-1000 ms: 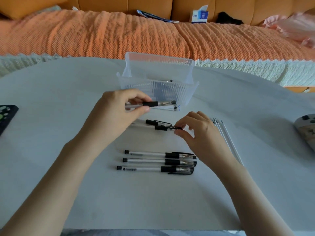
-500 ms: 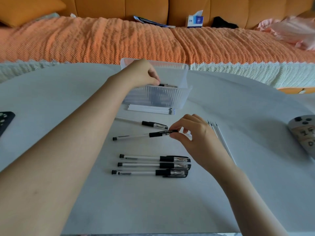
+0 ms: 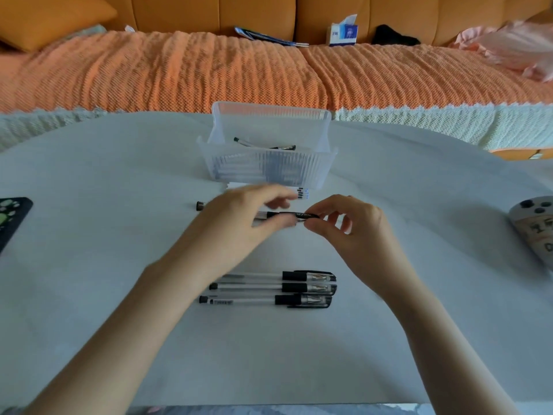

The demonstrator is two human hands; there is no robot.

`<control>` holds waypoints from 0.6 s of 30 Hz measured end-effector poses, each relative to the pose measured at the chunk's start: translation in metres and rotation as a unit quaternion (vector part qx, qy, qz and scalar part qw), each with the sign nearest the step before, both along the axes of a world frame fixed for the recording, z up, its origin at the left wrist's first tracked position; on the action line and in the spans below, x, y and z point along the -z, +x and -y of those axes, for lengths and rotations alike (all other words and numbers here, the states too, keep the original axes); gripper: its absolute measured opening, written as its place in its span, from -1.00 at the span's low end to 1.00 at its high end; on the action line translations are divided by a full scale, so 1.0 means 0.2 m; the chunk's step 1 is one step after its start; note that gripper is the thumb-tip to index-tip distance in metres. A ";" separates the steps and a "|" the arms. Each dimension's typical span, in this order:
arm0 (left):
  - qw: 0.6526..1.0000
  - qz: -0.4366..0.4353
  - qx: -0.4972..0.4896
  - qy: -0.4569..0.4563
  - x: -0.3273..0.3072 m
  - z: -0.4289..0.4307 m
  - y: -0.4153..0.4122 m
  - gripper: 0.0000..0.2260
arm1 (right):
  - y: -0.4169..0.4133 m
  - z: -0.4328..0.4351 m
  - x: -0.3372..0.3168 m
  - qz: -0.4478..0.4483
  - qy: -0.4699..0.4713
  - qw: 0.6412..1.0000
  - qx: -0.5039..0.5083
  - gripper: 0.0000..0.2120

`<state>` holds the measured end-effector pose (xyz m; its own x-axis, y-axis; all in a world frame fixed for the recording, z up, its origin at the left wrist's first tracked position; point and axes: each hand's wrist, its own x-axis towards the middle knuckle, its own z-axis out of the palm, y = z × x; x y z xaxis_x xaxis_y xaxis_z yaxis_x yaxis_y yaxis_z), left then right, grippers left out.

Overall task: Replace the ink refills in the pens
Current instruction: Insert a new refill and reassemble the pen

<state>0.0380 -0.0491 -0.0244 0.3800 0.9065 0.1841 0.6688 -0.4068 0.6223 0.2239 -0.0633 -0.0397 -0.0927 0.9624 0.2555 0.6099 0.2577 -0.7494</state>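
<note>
Working on one pen (image 3: 287, 215), dead centre of frame, held level just above the table (image 3: 89, 265). Pinched at its black right end between thumb and forefinger of the right hand (image 3: 353, 232), other fingers loosely curled. Bracketed on the clear barrel by the left hand (image 3: 236, 229): fingers above, thumb below, all motion-blurred, so cannot tell whether closed on it. Looks like the start of pulling this one apart; no refill out of it yet. Just below centre, three capped pens (image 3: 269, 289) in a tidy parallel row, close together; probably the finished ones, not provable from here. Left of the left hand, dark end of one loose pen (image 3: 200, 205) poking out, rest hidden. Above the hands, stack of white refills (image 3: 302, 193) right by the front of the clear bin (image 3: 269, 169), mostly covered, count unreadable. Inside the bin, at least two binned pens (image 3: 263, 143) on top, more only a smear through the ribbed wall. Best guess: mid-task, at most three done, one in hand, one loose, bin status unknown. Further out: phone (image 3: 12, 223) at left edge, remote (image 3: 532, 229) at right edge, tissue box (image 3: 344, 32) on the orange sofa (image 3: 179, 73) along the top.
</note>
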 end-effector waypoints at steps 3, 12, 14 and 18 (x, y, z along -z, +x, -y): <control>1.000 -0.003 -0.028 0.012 0.08 0.07 -0.02 -0.76 | -0.01 0.02 -0.02 -0.003 -0.015 1.000 -0.021 -0.93; 0.998 0.036 -0.048 0.034 0.16 0.07 0.00 -0.75 | -0.02 0.03 -0.02 0.018 -0.032 0.999 -0.031 -0.91; 0.996 0.027 -0.061 0.055 0.17 0.08 0.00 -0.67 | -0.02 0.03 -0.02 0.022 -0.033 0.999 -0.032 -0.91; 0.992 0.003 -0.087 0.089 0.16 0.10 0.02 -0.68 | -0.02 0.03 -0.03 0.023 -0.039 0.998 -0.033 -0.88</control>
<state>0.0413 -0.0697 -0.0570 0.2196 0.9109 0.3494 0.7349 -0.3900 0.5549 0.2196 -0.0687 -0.0337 -0.1669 0.9706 0.1732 0.6279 0.2401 -0.7403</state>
